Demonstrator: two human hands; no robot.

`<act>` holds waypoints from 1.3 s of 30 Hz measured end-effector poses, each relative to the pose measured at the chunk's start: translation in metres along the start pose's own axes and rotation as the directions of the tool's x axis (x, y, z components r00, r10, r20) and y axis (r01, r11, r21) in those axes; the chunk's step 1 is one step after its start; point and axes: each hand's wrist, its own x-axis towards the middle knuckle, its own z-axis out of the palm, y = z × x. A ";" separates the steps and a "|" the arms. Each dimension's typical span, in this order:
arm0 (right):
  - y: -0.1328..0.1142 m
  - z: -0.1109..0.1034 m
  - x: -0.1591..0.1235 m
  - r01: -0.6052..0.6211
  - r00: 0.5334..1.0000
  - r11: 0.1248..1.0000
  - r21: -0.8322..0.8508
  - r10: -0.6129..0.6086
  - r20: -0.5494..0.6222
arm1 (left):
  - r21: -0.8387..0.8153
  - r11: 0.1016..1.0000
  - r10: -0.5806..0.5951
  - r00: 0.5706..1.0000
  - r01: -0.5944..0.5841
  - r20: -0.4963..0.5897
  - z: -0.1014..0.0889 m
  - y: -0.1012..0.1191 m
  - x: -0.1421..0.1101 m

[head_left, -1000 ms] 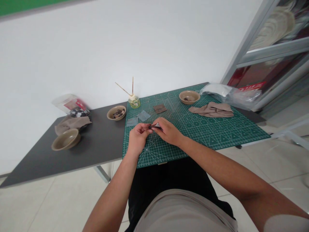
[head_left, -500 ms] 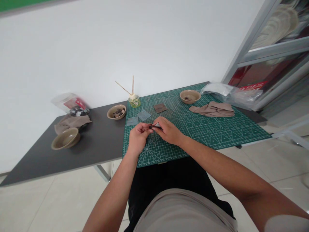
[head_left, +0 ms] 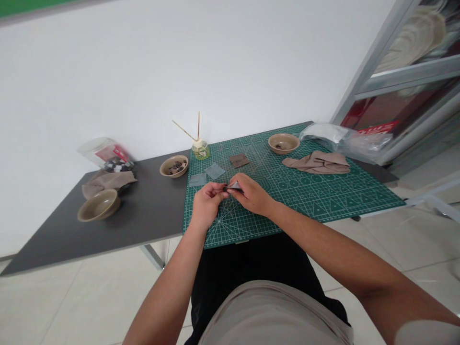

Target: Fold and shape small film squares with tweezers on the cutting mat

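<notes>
Just above the green cutting mat (head_left: 273,191), my left hand (head_left: 206,200) and my right hand (head_left: 249,194) meet fingertip to fingertip. Both pinch a small dark piece with a pale grey flap (head_left: 235,185); the fingers cover most of it, so its kind is unclear. Beyond my hands lie two greyish-blue squares of thin material (head_left: 214,171) and one brown square (head_left: 238,160), flat on the mat. A tan bowl (head_left: 174,166) with dark and light brown bits sits to the left of the mat.
At the back stands a small bottle (head_left: 200,150) with two thin sticks. To the right are a tan bowl (head_left: 283,143), a crumpled brown cloth (head_left: 319,163) and a clear plastic bag (head_left: 345,139). Far left, another bowl (head_left: 98,206) stands by a cloth (head_left: 108,183) and plastic jar (head_left: 104,151).
Almost nothing differs. My hands keep the same pinch in the same place, and the whole view has shifted very slightly.
</notes>
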 end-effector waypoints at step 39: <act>-0.004 -0.002 0.000 -0.056 0.997 0.995 -0.086 0.051 -0.055 | 0.044 0.991 0.126 0.991 -0.124 -0.036 0.001 0.006 -0.003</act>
